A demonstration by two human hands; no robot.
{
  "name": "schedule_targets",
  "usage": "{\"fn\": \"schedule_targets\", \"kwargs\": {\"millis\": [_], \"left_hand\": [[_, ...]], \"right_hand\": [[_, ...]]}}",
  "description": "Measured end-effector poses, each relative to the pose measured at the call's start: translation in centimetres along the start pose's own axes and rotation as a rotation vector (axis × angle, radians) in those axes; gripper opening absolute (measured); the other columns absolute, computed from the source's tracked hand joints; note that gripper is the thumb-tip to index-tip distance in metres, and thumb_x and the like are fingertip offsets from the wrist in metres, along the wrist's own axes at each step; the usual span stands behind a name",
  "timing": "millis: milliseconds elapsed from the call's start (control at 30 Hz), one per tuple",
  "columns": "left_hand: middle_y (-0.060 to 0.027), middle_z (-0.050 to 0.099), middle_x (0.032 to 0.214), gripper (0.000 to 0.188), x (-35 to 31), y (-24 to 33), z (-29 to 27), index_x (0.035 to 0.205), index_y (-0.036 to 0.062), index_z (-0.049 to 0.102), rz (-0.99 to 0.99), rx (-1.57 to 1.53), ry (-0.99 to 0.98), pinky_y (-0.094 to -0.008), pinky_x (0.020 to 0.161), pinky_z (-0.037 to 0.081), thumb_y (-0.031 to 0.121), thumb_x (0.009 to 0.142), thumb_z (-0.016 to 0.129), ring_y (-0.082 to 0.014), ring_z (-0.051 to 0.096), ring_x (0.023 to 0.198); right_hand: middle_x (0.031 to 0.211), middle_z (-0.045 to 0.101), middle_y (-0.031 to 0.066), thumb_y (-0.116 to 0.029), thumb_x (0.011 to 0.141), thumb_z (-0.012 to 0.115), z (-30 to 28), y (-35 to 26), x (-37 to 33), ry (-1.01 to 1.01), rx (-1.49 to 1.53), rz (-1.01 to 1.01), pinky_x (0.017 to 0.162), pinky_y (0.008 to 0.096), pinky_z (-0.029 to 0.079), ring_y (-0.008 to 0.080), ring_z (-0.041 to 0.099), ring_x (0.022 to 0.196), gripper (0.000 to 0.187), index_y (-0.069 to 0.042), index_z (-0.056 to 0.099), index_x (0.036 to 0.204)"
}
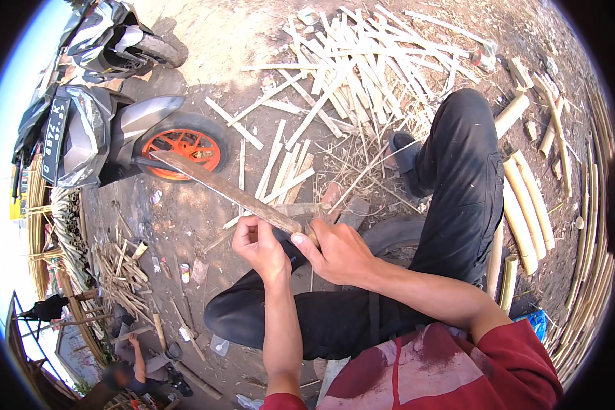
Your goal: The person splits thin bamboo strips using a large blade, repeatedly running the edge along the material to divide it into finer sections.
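A long machete (225, 193) with a worn, brownish blade lies slantwise in front of me, its tip toward the upper left. My right hand (338, 251) is closed around its wooden handle, thumb laid along the near end. Close under the blade, my left hand (263, 251) has its fingers curled and pinched together by the edge. Whether those fingers touch the blade or grip something small is hidden. Beyond the blade, several split bamboo strips (285, 167) rest on the ground.
A large heap of pale bamboo strips (362, 75) spreads ahead. Motorcycles stand left, the nearer with an orange wheel (184, 152). Thick bamboo pieces (523, 219) lie right of my knee, beside long poles (594, 225). Another person (140, 362) sits at the lower left.
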State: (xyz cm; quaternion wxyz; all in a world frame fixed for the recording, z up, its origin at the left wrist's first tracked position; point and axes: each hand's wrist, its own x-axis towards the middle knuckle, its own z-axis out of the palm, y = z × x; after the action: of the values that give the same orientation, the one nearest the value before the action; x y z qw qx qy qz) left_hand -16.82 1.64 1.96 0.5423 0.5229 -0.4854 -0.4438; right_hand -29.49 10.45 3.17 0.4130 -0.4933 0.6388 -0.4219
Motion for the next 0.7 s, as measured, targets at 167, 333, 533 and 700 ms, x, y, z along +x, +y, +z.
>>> {"fn": "schedule_targets", "kwargs": {"millis": [167, 333, 533, 700], "left_hand": [[0.0034, 0.057, 0.073, 0.017, -0.1, 0.4, 0.3, 0.076, 0.0041, 0.057, -0.009, 0.023, 0.003, -0.0219, 0.061, 0.037, -0.005, 0.089, 0.062, -0.0033, 0.048, 0.066], [0.0030, 0.057, 0.073, 0.017, 0.1, 0.0, 0.1, 0.077, 0.0036, 0.057, -0.005, 0.009, 0.014, -0.0225, 0.062, 0.039, -0.006, 0.089, 0.062, -0.0043, 0.050, 0.067], [0.0020, 0.060, 0.076, 0.016, 0.0, 0.1, 0.0, 0.078, 0.0033, 0.058, 0.000, 0.006, -0.010, -0.0222, 0.063, 0.040, -0.006, 0.089, 0.065, -0.0046, 0.053, 0.069], [0.0008, 0.062, 0.078, 0.013, -0.1, 0.6, 0.0, 0.080, 0.0021, 0.060, -0.023, -0.015, -0.015, -0.0220, 0.068, 0.045, -0.006, 0.089, 0.065, -0.0061, 0.055, 0.070]], "right_hand": [[0.055, 0.058, 0.0282, -0.044, 0.102, 0.054, 0.0, 0.3, 0.2, 0.019, 0.024, -0.007, 0.053, 0.0565, 0.049, 0.0486, 0.062, 0.054, 0.056, 0.008, 0.059, 0.084], [0.055, 0.057, 0.0281, -0.044, 0.102, 0.054, -0.1, 0.4, 0.4, 0.019, 0.030, -0.039, 0.053, 0.0560, 0.049, 0.0480, 0.062, 0.054, 0.056, 0.008, 0.059, 0.084], [0.055, 0.057, 0.0278, -0.045, 0.102, 0.054, 0.2, 0.6, 0.3, 0.019, 0.046, -0.024, 0.053, 0.0553, 0.049, 0.0473, 0.062, 0.052, 0.057, 0.010, 0.060, 0.085], [0.055, 0.058, 0.0279, -0.045, 0.103, 0.053, -0.2, 0.5, 0.4, 0.002, 0.056, -0.028, 0.053, 0.0552, 0.049, 0.0476, 0.062, 0.052, 0.059, 0.010, 0.061, 0.084]]}}
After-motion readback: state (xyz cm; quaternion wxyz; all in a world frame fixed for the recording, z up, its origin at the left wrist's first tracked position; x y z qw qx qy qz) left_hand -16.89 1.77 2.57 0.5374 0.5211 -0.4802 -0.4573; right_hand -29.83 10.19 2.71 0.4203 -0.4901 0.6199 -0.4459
